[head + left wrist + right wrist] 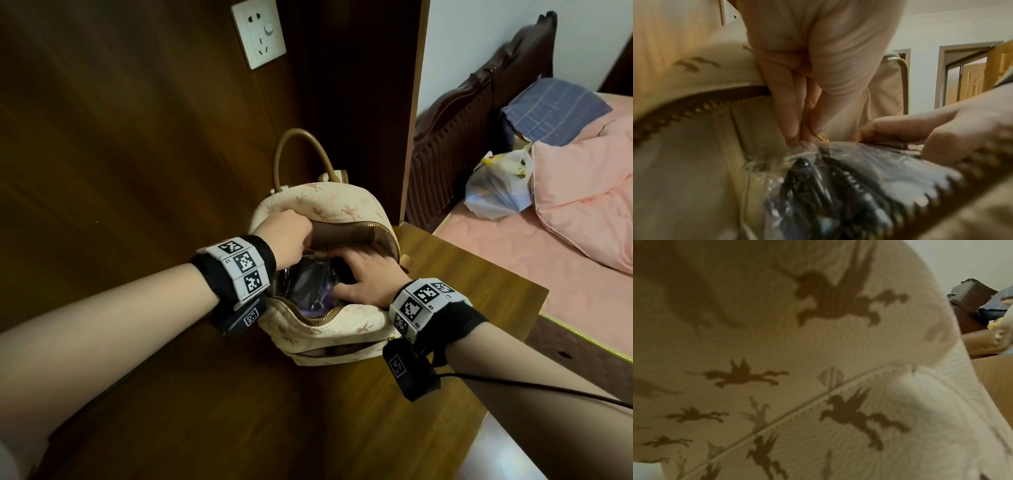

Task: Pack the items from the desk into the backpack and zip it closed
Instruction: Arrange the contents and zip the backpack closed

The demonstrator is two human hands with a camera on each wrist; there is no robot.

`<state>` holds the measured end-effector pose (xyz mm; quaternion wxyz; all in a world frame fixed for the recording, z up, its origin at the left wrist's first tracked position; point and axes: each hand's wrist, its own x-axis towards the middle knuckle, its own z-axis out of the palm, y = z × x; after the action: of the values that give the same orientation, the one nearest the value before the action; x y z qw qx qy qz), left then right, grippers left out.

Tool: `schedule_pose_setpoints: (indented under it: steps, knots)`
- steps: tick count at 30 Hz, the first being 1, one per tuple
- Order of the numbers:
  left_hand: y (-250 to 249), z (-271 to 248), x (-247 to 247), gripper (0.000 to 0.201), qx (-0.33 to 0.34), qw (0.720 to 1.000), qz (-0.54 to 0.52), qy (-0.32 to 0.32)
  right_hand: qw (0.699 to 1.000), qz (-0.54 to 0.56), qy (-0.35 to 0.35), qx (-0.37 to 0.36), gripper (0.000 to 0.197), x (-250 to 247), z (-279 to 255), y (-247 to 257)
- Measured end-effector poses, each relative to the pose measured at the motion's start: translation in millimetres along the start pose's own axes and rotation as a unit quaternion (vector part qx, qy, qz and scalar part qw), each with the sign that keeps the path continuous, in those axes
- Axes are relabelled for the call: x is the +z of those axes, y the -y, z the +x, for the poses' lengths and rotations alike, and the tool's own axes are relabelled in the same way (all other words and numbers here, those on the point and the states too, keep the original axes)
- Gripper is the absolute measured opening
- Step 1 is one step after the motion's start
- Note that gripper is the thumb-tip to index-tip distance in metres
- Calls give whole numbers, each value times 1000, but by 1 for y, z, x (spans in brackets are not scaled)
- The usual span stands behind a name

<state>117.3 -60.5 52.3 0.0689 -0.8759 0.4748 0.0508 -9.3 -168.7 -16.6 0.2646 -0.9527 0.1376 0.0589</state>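
Note:
A cream backpack [325, 202] printed with winged horses stands on the wooden desk [462, 274], its main zip open. Inside lies a dark item in a clear plastic bag [308, 284], purple showing beneath it. My left hand [310, 248] is at the opening's left rim. In the left wrist view its fingertips [795, 138] pinch the gold zipper pull [823, 138] just above the plastic bag [859, 186]. My right hand [346, 274] reaches into the opening from the right, its spread fingers pressing on the bagged item [931, 134]. The right wrist view shows only the backpack's outer fabric [818, 369].
A dark wood panel with a white wall socket [258, 32] stands behind the desk. The desk's right edge borders a bed [513, 246] with pink bedding and a plastic bag [496, 192]. A black cable [548, 387] trails from my right wrist.

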Motion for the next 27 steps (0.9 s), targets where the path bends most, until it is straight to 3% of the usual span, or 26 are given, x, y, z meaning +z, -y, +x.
schedule_pose_setpoints:
  steps: [7,17,20,24,27]
  knots:
    - [23,-14,-3,13,-74,994,-76,-18,1000,4,-13,1,102,4,7,-6]
    - [34,-29,3,11,-111,989,-76,-54,999,11,-43,-20,98,4,5,-6]
    - [38,-30,6,11,-122,986,-95,-58,999,17,-46,-23,88,1,1,-3]
    - [43,-33,10,9,-105,984,-131,-52,999,20,-40,-19,96,0,0,-2]
    - [45,-38,14,9,-85,980,-171,-54,998,37,-40,-12,87,2,-3,-1]
